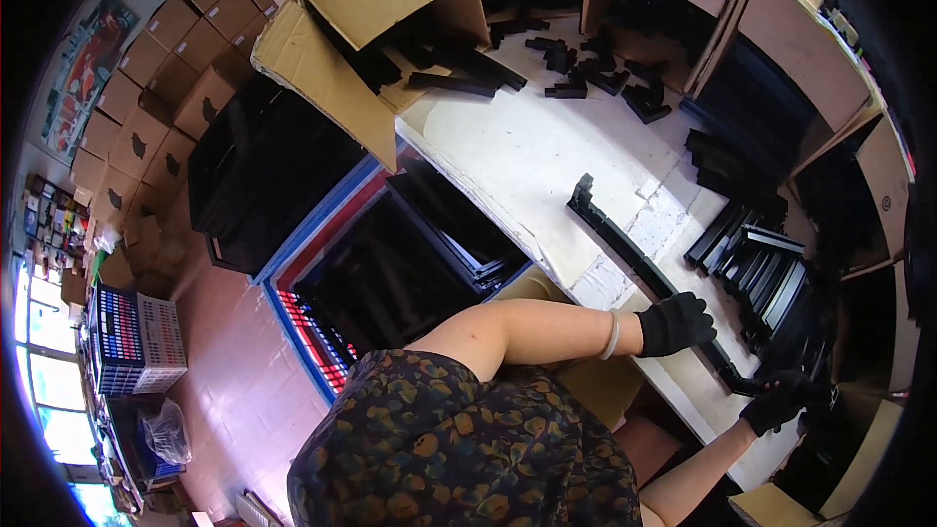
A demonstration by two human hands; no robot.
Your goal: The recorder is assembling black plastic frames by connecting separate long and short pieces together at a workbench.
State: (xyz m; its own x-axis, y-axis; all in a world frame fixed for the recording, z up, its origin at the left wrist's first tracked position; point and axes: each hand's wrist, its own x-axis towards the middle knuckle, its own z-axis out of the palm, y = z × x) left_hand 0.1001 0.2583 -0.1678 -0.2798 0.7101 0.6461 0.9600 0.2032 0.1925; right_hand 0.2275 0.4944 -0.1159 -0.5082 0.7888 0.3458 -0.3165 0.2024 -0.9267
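A long black bar [625,252] with an upright end piece lies slantwise across the white worktop [547,195]. My left hand [675,324], in a black glove, is closed over the bar past its middle and presses it against the worktop. At the bar's near right end, my right hand [776,403], also black-gloved, is curled around something dark. Black glove against black parts hides what it holds. Just beyond both hands lies a pile of black and silvery strips [766,278].
Small black brackets [595,68] lie scattered at the worktop's far side. An open cardboard box [390,0] holds black pieces. Cardboard bins [805,59] line the right side. A blue-edged crate [293,332] with black panels stands left of the worktop; stacked cartons [146,137] stand farther left.
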